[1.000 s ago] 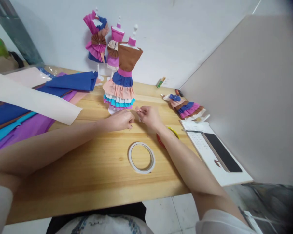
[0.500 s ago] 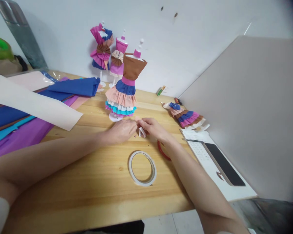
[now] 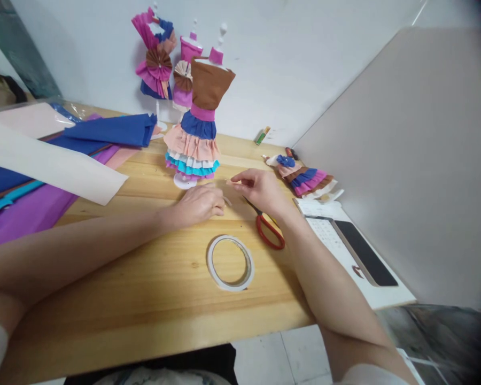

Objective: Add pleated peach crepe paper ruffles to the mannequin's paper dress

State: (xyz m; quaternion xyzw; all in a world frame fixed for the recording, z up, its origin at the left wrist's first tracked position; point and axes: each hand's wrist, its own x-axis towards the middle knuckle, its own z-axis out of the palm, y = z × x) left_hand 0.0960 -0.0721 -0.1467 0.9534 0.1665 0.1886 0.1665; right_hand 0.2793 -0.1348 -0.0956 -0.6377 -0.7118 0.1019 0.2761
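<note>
My left hand (image 3: pixel 200 205) is closed just above the table, fingers curled. A thin whitish strip (image 3: pixel 227 201) sticks out from its fingertips. To its right, my right hand (image 3: pixel 262 188) pinches a small peach paper piece (image 3: pixel 231 182) between thumb and fingers. Beneath the right wrist lie scissors (image 3: pixel 271 235) with red handles, partly covered by the arm. A roll of double-sided tape (image 3: pixel 211 262) rests flat nearer to me. Behind my hands stands a mini dress form (image 3: pixel 212 84) in a brown top and a tiered ruffled paper skirt.
Two more dressed forms, one with a pink pleated top (image 3: pixel 159 59), stand by the wall. Folded coloured paper sheets (image 3: pixel 108 131) lie at left. On the right are a flat paper dress (image 3: pixel 304 176), a glue stick (image 3: pixel 262 136) and a white board (image 3: pixel 328 235) with a dark panel.
My hands have moved apart; the right one has risen slightly with the peach paper. The white curled piece between them is no longer visible there. More of the scissors shows, and the view has tilted down.
</note>
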